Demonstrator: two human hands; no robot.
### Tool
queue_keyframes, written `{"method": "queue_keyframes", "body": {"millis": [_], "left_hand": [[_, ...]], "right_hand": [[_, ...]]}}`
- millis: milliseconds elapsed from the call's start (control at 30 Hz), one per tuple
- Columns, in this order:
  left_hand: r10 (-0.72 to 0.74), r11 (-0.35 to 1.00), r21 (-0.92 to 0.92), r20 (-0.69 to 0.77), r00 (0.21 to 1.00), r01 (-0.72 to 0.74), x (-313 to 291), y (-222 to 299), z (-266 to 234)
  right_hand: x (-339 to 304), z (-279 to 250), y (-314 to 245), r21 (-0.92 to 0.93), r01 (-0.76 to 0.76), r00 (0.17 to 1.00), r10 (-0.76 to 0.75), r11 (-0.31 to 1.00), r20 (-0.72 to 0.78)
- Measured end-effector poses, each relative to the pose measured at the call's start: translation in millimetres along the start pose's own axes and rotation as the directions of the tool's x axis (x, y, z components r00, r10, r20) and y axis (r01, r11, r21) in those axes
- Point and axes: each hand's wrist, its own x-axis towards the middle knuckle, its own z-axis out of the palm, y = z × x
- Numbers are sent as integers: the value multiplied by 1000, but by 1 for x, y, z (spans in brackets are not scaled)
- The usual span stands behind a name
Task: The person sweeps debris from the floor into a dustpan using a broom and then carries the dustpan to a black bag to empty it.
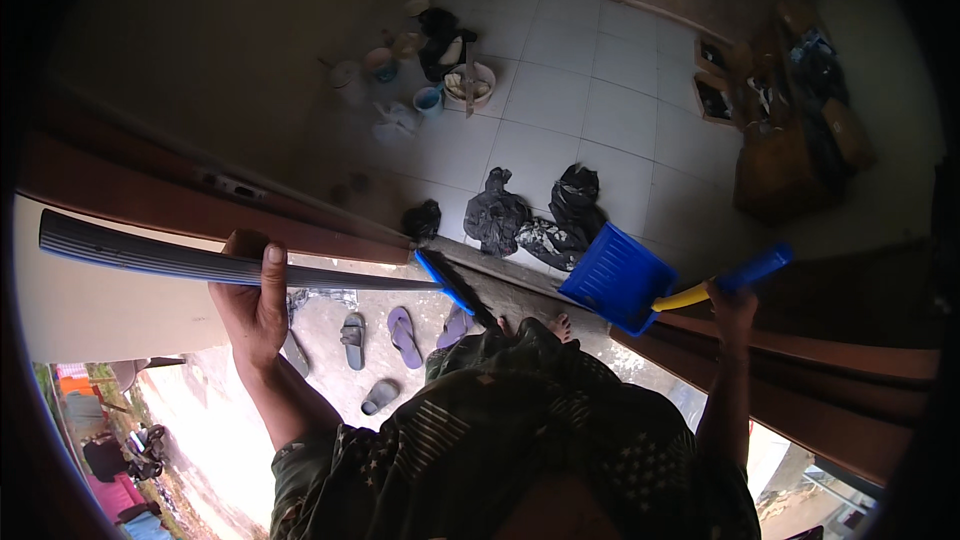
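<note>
Broom (340,278) with ribbed grey handle (140,248), blue head (446,285), dark bristles (470,292), blue dustpan (622,270), hands (252,305) (734,312) each grasping one.

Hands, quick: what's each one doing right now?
Left hand: closed, holding the broom by its grey handle.
Right hand: closed, holding the blue dustpan by its handle.
</note>
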Motion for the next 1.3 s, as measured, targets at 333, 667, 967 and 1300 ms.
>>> {"method": "queue_keyframes", "body": {"millis": [333, 667, 967, 1300], "left_hand": [[-181, 947, 259, -62, 982, 191, 11, 6, 20], [-203, 927, 294, -127, 971, 233, 31, 15, 36], [-205, 923, 341, 49, 977, 177, 67, 10, 51], [-175, 918, 393, 260, 950, 62, 106, 14, 61]], "right_hand": [[43, 2, -3, 16, 151, 985, -150, 988, -82], [63, 0, 28, 175, 210, 966, -176, 962, -190], [66, -1, 39, 166, 349, 912, -293, 922, -286], [72, -8, 35, -220, 299, 892, -354, 929, -282]]}}
